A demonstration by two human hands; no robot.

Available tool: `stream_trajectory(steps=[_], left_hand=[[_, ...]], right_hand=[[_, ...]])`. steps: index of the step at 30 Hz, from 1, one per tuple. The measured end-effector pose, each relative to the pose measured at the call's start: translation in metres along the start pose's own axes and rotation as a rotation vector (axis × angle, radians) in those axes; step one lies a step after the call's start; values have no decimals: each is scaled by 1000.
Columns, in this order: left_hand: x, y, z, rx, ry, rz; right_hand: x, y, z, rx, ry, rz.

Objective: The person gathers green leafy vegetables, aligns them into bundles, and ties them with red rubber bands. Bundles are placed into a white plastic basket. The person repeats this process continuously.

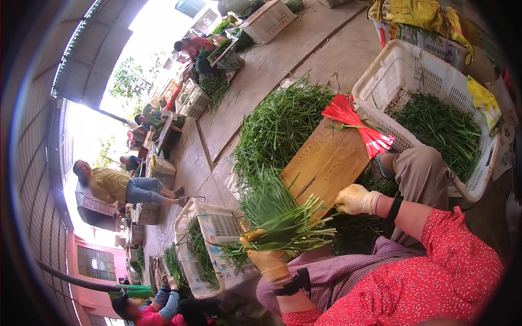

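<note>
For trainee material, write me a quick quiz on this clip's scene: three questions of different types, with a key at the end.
1. Which hand holds the bunch of green stalks?
2. Where do the red strips lie?
a) around the right wrist
b) at the edge of the wooden board
c) on top of the bunch of green stalks
3. Fill in the blank: the right hand wears a pale ____.

Key:
1. The left hand.
2. b
3. glove
</note>
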State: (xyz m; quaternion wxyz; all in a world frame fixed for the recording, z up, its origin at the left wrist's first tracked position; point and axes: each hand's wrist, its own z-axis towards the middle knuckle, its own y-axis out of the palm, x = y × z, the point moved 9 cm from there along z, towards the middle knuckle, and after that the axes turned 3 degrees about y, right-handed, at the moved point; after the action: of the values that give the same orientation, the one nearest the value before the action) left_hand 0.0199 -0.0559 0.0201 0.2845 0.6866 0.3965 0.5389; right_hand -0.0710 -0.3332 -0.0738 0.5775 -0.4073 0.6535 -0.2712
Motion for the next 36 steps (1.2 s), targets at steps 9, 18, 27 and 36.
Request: stream_trajectory(steps=[9, 18, 27, 36], left_hand=[[26, -14, 10, -124, 163, 243], [12, -16, 12, -64, 81, 130], [14, 7, -4, -110, 114, 47], [-10, 35, -19, -146, 102, -42]], right_hand=[[-24, 18, -12, -402, -61, 1045], [-21, 34, -8, -327, 71, 1332], [7, -23, -23, 145, -27, 643], [-65, -32, -30, -301, -1, 1433]])
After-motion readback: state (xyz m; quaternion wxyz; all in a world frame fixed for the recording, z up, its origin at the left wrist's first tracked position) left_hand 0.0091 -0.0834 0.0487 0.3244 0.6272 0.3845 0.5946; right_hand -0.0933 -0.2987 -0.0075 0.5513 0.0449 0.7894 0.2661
